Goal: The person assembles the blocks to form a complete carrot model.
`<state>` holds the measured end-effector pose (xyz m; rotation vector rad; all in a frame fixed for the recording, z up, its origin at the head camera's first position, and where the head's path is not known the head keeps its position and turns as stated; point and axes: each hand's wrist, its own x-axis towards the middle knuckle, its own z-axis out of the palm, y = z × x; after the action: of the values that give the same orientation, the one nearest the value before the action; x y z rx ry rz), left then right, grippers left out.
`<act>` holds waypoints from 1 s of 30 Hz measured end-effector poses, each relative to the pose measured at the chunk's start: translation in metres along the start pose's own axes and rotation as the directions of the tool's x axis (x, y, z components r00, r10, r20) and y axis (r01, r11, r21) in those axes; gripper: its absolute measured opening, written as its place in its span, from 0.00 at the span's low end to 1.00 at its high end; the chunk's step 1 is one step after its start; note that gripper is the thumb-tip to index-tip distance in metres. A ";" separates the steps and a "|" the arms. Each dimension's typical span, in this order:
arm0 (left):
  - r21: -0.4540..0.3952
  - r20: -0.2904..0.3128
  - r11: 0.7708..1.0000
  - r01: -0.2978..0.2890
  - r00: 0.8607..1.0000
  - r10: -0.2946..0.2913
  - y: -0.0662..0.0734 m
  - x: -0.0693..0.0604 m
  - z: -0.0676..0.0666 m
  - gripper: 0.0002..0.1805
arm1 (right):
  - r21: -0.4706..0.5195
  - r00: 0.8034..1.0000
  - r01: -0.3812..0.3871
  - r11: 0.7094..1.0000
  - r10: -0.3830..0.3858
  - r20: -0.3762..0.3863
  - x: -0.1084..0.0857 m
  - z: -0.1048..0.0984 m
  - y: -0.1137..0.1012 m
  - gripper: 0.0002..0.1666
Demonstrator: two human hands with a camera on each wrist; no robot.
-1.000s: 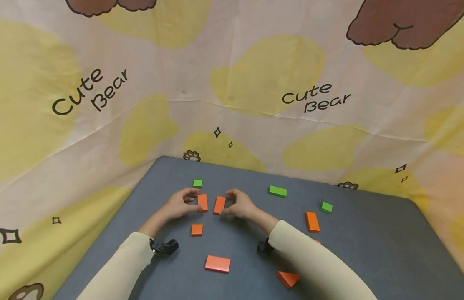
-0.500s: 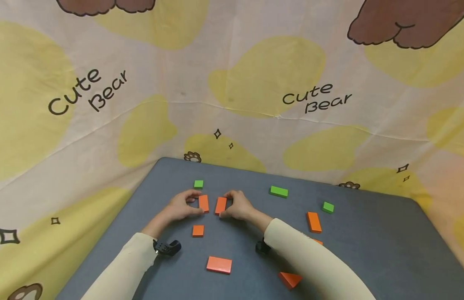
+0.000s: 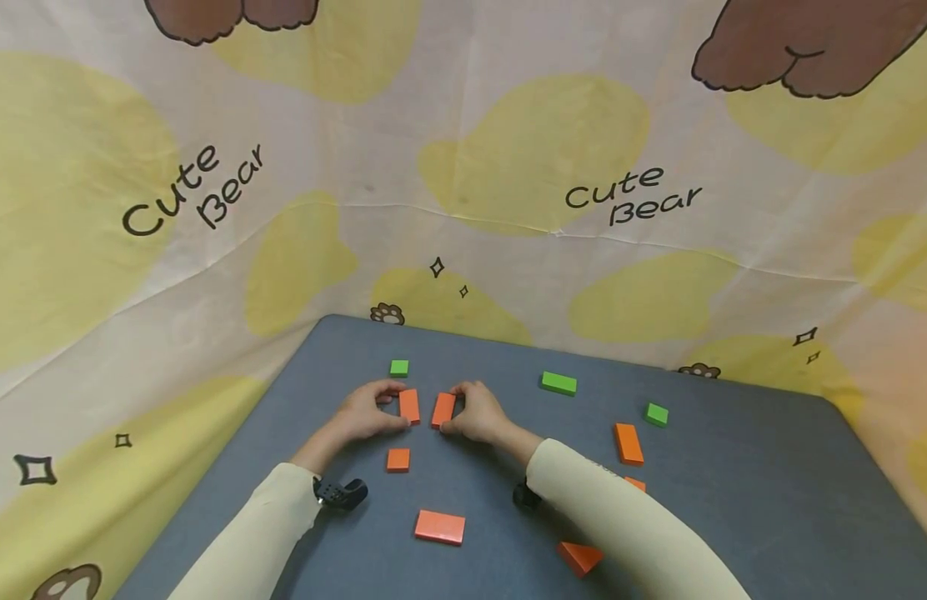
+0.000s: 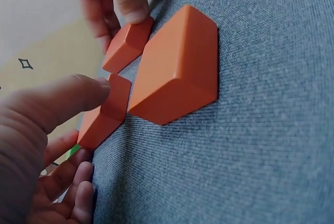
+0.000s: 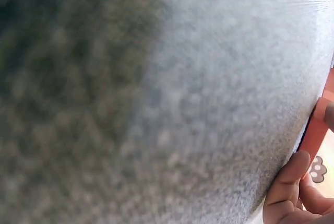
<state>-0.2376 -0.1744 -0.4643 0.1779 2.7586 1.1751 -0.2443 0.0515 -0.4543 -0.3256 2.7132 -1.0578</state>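
My left hand holds an orange rectangular block by its ends, thumb at the near end and fingers at the far end. To the right, my right hand grips a similar orange block the same way. A small gap separates the two blocks, which sit on the grey tabletop. The left wrist view shows my left thumb against one block and the other hand beyond. Closer to me is a small orange square block. In the right wrist view only part of the right hand shows.
A small green block lies behind the left hand. Towards the right are a green bar, a green block and an orange block. Nearer lie an orange-red block and a triangular block. The right sleeve partly covers another orange block.
The head view has shifted slightly. Both hands stay at their blocks, and the gap between the blocks looks almost the same.
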 end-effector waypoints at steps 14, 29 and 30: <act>-0.008 0.016 1.000 -0.007 1.000 0.008 -0.003 0.002 0.000 0.34 | 0.089 1.000 0.008 0.996 -0.010 0.018 -0.022 -0.038 0.019 0.31; 0.046 0.031 0.993 -0.108 0.994 0.107 0.015 0.006 0.004 0.32 | 0.158 0.998 -0.059 0.986 0.056 0.026 -0.048 -0.068 0.060 0.32; 0.045 0.040 0.992 -0.121 0.992 0.119 0.019 0.007 0.006 0.32 | 0.160 0.998 -0.056 0.986 0.052 0.029 -0.049 -0.069 0.061 0.33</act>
<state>-0.2426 -0.1560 -0.4549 0.3721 2.7786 1.1211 -0.2244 0.1529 -0.4405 -0.2352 2.5787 -1.2392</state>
